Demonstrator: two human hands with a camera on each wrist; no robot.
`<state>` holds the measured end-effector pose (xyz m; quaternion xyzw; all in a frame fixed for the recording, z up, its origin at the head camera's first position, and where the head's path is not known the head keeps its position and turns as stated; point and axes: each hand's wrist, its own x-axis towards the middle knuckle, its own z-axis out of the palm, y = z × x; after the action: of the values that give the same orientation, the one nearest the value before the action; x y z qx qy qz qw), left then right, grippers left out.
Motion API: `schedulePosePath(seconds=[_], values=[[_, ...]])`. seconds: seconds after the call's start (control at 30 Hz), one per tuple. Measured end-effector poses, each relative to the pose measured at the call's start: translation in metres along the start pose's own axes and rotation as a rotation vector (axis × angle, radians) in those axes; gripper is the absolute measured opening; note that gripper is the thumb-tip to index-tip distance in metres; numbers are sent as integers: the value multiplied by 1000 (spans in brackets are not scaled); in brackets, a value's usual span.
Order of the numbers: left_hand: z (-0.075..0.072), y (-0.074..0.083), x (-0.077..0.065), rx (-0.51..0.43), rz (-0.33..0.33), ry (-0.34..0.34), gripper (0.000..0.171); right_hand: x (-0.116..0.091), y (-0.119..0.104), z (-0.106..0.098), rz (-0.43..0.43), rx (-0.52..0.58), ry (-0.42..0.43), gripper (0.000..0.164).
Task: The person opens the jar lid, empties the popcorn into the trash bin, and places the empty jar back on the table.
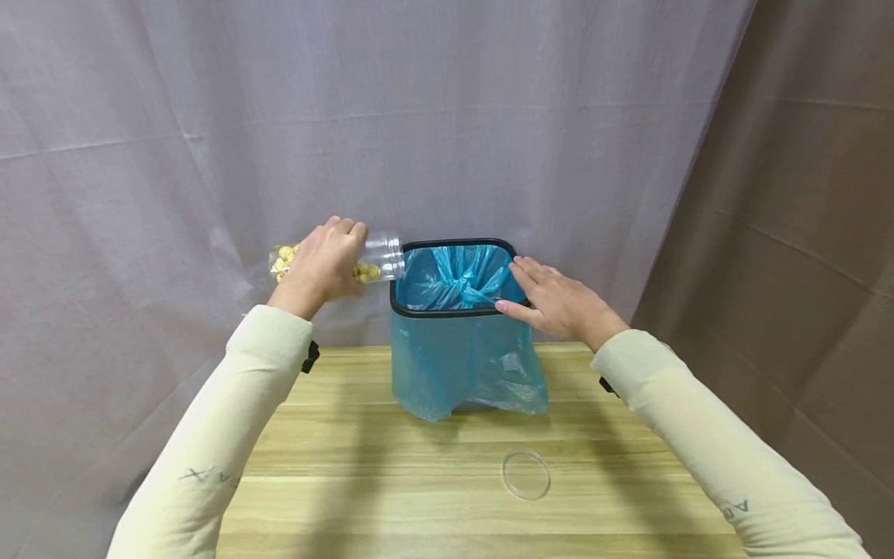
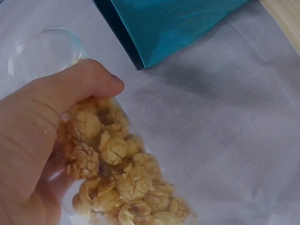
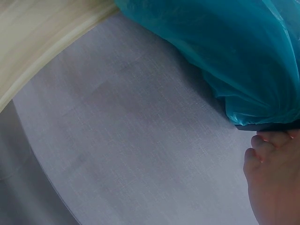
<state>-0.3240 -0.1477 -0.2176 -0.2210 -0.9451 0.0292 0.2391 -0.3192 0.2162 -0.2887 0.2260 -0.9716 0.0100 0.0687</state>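
Note:
My left hand (image 1: 324, 260) grips a clear plastic jar (image 1: 382, 256) that lies nearly level in the air, its uncapped mouth at the left rim of the bin. Caramel-coloured popcorn (image 2: 126, 173) sits inside the jar, most of it toward the bottom end. The trash bin (image 1: 457, 314) has a black rim and a blue plastic bag (image 1: 464, 357) folded over it, with a knotted bunch showing inside. At the bin's right rim rests my right hand (image 1: 559, 303), fingers fairly straight. In the right wrist view its fingertips meet the dark rim.
A clear ring-shaped lid (image 1: 526, 475) lies on the wooden table (image 1: 412, 505) in front of the bin. Grey cloth (image 1: 447, 116) hangs close behind the table, and a brownish cloth (image 1: 789, 217) hangs on the right.

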Motion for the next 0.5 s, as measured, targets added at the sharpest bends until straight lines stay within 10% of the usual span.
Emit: schedulePosePath(seconds=[0.5], values=[[1, 11, 13, 179, 116, 71, 58, -3, -1, -2, 13, 12, -11, 97]])
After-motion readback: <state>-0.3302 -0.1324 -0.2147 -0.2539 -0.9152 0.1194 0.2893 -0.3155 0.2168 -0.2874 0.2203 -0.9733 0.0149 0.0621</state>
